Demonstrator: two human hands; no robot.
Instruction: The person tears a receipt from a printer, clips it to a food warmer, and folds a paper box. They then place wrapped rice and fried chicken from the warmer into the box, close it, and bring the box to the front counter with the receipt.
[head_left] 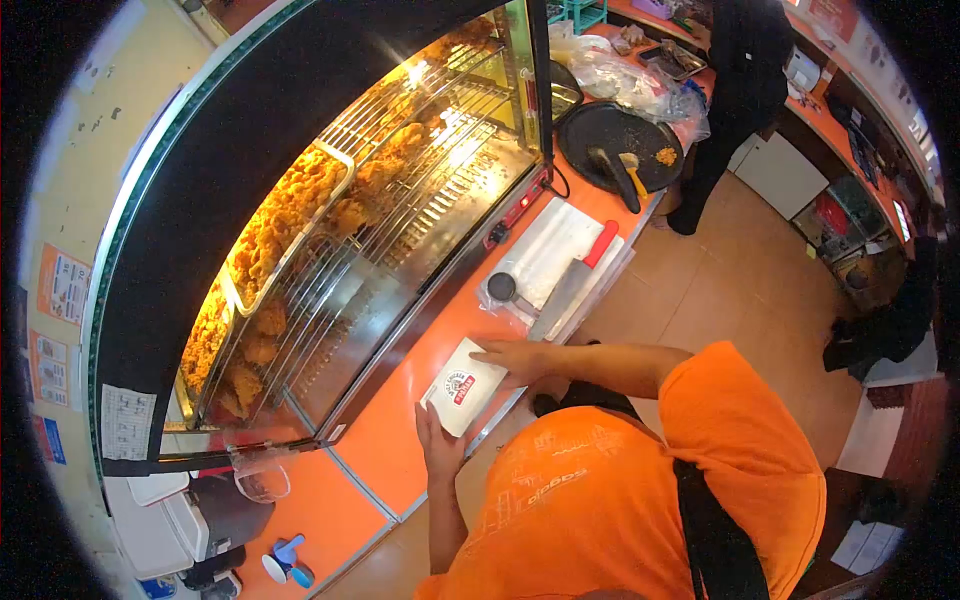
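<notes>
A white paper packet with a black and red printed logo lies on the orange counter in front of me. It looks flat and thick, but whether it is a stack of bags or a folded box I cannot tell. My left hand grips its near left end, thumb along the edge. At the opposite end, my right hand holds the far right side, with some fingers hidden. Just beyond my right hand rest a large knife with a red handle and a white cutting board.
A lit glass cabinet of fried chicken borders the counter. Past the board are a round black tray and plastic bags. A blue-handled tool lies at lower left. A person in black stands at the far end.
</notes>
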